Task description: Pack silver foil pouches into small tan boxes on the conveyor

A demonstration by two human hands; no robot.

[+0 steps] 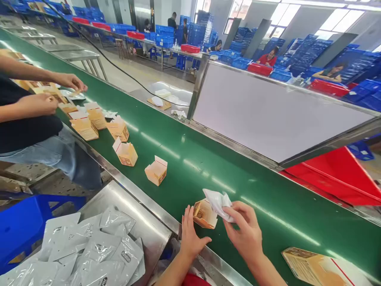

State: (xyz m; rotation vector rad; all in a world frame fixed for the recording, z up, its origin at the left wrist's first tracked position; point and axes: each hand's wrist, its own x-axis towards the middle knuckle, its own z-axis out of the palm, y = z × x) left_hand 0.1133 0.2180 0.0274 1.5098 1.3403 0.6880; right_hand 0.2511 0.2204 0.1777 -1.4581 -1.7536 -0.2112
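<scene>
My right hand [245, 230] pinches a crumpled white plastic pouch [218, 201] between thumb and fingers. The pouch is held over the top of a small orange-and-cream carton [204, 214] on the green conveyor belt [238, 171], hiding part of its opening. At the carton's left side, my left hand [190, 232] has its fingers stretched out and its thumb apart. The fingertips are at the carton's edge; whether they press on it I cannot tell. Another carton [156, 171] with its flap raised stands farther up the belt.
Silver-grey pouches [101, 248] are piled on a steel side table [149, 214]. A larger carton [324, 267] lies at lower right. Up the belt, a co-worker's hands [70, 82] are above several open cartons [85, 127]. A framed white panel [268, 111] borders the far side.
</scene>
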